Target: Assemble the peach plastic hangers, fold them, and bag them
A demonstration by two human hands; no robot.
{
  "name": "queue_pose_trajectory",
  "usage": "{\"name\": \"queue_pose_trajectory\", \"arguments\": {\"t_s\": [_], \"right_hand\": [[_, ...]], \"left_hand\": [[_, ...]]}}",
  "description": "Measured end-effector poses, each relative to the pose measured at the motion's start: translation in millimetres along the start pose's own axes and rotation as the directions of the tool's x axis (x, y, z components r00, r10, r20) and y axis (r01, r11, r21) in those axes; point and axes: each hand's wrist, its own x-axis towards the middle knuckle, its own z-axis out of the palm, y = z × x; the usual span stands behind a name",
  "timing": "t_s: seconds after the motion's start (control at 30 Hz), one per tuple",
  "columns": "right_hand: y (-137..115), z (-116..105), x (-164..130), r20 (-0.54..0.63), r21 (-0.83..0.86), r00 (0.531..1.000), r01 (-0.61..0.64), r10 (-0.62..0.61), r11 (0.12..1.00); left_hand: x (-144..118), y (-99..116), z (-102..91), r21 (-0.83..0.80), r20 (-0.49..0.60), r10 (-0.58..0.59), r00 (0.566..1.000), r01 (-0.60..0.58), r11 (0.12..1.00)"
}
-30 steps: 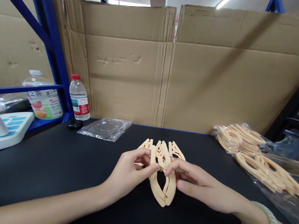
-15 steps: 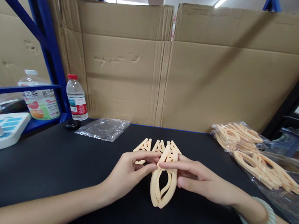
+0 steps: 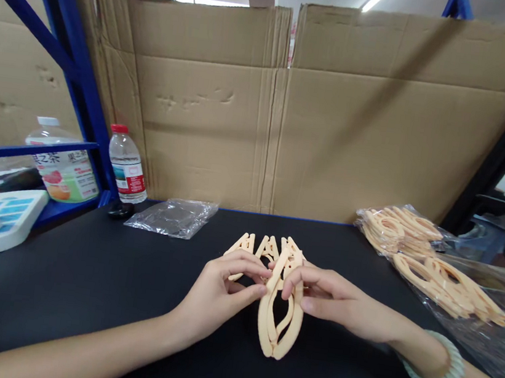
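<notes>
Both my hands meet at mid-table over a small stack of peach plastic folding hangers (image 3: 278,326) lying on the black tabletop (image 3: 96,280). My left hand (image 3: 215,292) pinches the stack's upper left side with thumb and fingers. My right hand (image 3: 335,299) grips the same stack from the right, fingers curled over its top; a pale beaded bracelet (image 3: 441,365) sits on that wrist. The hangers' notched ends fan out just beyond my fingertips.
Further peach hangers lie in clear plastic bags (image 3: 429,262) at the right. A crumpled empty clear bag (image 3: 172,215) lies at the back left, beside a water bottle (image 3: 125,166) and a small black cap (image 3: 117,209). Cardboard walls (image 3: 281,112) close the back; blue shelving (image 3: 64,65) stands left.
The hanger stack has been squeezed together and turned more upright between my hands. My right fingers curled over its top; the view shifted slightly.
</notes>
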Motion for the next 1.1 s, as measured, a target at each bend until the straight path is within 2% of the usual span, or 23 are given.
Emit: {"name": "queue_pose_trajectory", "arguments": {"t_s": [0.2,0.3,0.37,0.43,0.5,0.6,0.7,0.77,0.83,0.93,1.03,1.1], "right_hand": [[0,1,2,0.035,0.061,0.999,-0.034,0.032,0.998],[0,0,4,0.032,0.132,0.999,0.003,-0.008,0.991],[2,-5,5,0.005,0.174,1.0,0.021,-0.022,0.984],[4,-12,5,-0.078,0.173,0.997,0.021,-0.008,0.985],[10,-24,3,-0.218,0.103,0.976,0.013,0.01,0.995],[23,-45,1,-0.421,-0.103,0.907,-0.061,0.012,0.993],[43,-63,3,-0.492,-0.28,0.87,-0.201,0.039,0.939],[56,-70,7,-0.515,-0.41,0.857,-0.259,0.012,0.875],[66,-75,10,-0.531,-0.53,0.847,-0.307,-0.027,0.79],[70,-76,10,-0.533,-0.623,0.846,-0.382,-0.014,0.683],[59,-69,3,-0.494,-0.66,0.869,-0.403,0.037,0.634],[46,-58,-5,-0.434,-0.687,0.896,-0.399,0.097,0.607]], "left_hand": [[1,0,-2.1,-0.024,0.081,0.019,0.997,-0.017,1.0],[2,1,-2.1,-0.048,0.121,0.021,0.992,-0.016,0.999],[3,1,-2.0,-0.059,0.142,0.023,0.99,-0.015,0.998],[2,0,-2.5,-0.037,0.142,0.026,0.99,-0.021,0.999],[2,-1,-4.3,0.008,0.119,0.029,0.992,-0.031,0.999],[2,-1,-8.4,0.078,0.071,0.026,0.997,-0.032,0.996],[2,1,-12.3,0.149,0.043,0.034,0.998,-0.04,0.988],[2,2,-14.8,0.222,0.049,0.083,0.995,-0.092,0.971],[2,2,-17.3,0.329,0.081,0.165,0.983,-0.182,0.926],[1,0,-20.7,0.515,0.186,0.235,0.954,-0.298,0.804],[-2,-2,-21.4,0.671,0.267,0.169,0.949,-0.309,0.674],[-5,-3,-20.1,0.753,0.279,0.091,0.956,-0.277,0.597]]}}
